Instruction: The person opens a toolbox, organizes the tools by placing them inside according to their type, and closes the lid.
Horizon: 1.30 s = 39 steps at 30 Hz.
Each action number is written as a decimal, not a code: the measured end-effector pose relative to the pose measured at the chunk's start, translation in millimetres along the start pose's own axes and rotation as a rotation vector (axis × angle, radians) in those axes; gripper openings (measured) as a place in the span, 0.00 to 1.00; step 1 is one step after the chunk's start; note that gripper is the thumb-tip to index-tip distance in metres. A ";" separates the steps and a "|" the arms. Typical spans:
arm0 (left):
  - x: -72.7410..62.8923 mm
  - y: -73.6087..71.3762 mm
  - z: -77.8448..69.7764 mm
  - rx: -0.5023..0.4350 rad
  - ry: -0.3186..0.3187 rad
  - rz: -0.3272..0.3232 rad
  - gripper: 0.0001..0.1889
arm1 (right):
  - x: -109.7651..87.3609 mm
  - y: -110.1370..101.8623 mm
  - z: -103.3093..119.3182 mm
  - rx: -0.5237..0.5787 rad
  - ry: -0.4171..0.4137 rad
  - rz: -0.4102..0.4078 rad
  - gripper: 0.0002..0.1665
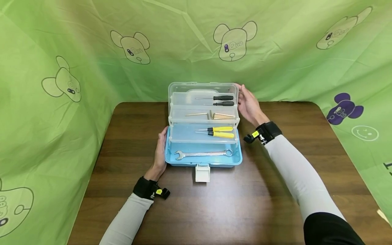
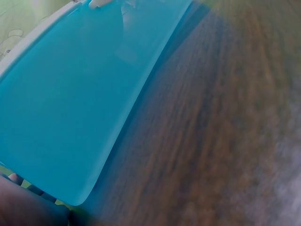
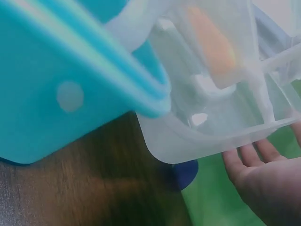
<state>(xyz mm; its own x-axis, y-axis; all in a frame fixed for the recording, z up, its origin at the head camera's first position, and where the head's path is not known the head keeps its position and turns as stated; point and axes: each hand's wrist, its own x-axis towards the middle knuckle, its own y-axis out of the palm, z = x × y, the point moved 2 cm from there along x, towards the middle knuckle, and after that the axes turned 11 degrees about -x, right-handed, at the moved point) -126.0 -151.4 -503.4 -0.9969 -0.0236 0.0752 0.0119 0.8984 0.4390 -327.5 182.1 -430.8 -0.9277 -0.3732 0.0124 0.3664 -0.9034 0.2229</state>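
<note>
A blue toolbox (image 1: 183, 164) stands with its clear lid (image 1: 180, 87) raised and its trays fanned out. My left hand (image 1: 159, 153) rests against the box's left side, fingers extended along it. At the lid's right edge, my right hand (image 1: 249, 107) touches the lid with fairly straight fingertips (image 3: 230, 157) reaching behind it. A wrench (image 1: 204, 154) lies in the base. Yellow-handled screwdrivers (image 1: 223, 135) occupy the lowest tray, gold hex keys (image 1: 223, 116) the middle one, and black-handled screwdrivers (image 1: 223, 98) the top one.
The box sits on a brown wooden table (image 1: 128, 136). A white latch (image 1: 202, 173) hangs open at its front. Green printed cloth (image 1: 180, 44) hangs behind the table and along both sides.
</note>
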 end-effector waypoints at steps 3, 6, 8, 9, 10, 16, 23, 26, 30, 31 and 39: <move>0.4 0.3 -0.3 0.000 0.000 -0.003 0.36 | -3.3 1.9 4.9 -0.007 -0.050 -0.021 0.31; 1.0 1.2 -1.1 0.004 0.000 -0.005 0.35 | -7.6 3.7 9.4 0.009 -0.089 -0.041 0.30; 1.5 1.7 -1.8 0.008 0.002 -0.007 0.35 | -10.4 5.4 12.5 0.010 -0.117 -0.052 0.29; 1.7 1.9 -2.1 0.011 0.002 -0.009 0.36 | -11.8 6.4 14.0 0.008 -0.132 -0.056 0.28; 1.9 1.8 -2.1 0.015 0.001 -0.011 0.36 | -13.2 7.4 15.6 0.008 -0.145 -0.062 0.27; 2.6 0.7 -2.0 0.030 -0.002 -0.024 0.37 | -19.9 14.6 24.1 0.004 -0.219 -0.096 0.20; 2.5 -0.8 0.1 0.018 0.002 -0.024 0.37 | -28.4 22.0 34.5 -0.024 -0.295 -0.087 0.18; 1.7 -0.2 0.3 0.011 0.001 -0.017 0.37 | -31.4 25.0 39.6 -0.084 -0.303 -0.085 0.19; 1.5 -0.5 0.8 0.009 0.002 -0.014 0.38 | -36.1 29.5 45.9 -0.197 -0.258 -0.065 0.21; 1.5 -0.7 0.9 0.010 0.002 -0.015 0.38 | -37.7 30.5 47.3 -0.222 -0.246 -0.050 0.22; 0.6 -0.8 -0.7 -0.020 0.010 -0.004 0.38 | -54.2 32.8 53.0 -0.279 -0.110 0.154 0.33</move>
<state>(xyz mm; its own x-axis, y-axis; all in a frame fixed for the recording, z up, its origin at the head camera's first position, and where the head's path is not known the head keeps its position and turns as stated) -126.5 -152.4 -503.1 -0.9961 -0.0319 0.0819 0.0091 0.8894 0.4570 -269.0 183.9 -372.5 -0.8563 -0.4989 0.1336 0.4948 -0.8666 -0.0647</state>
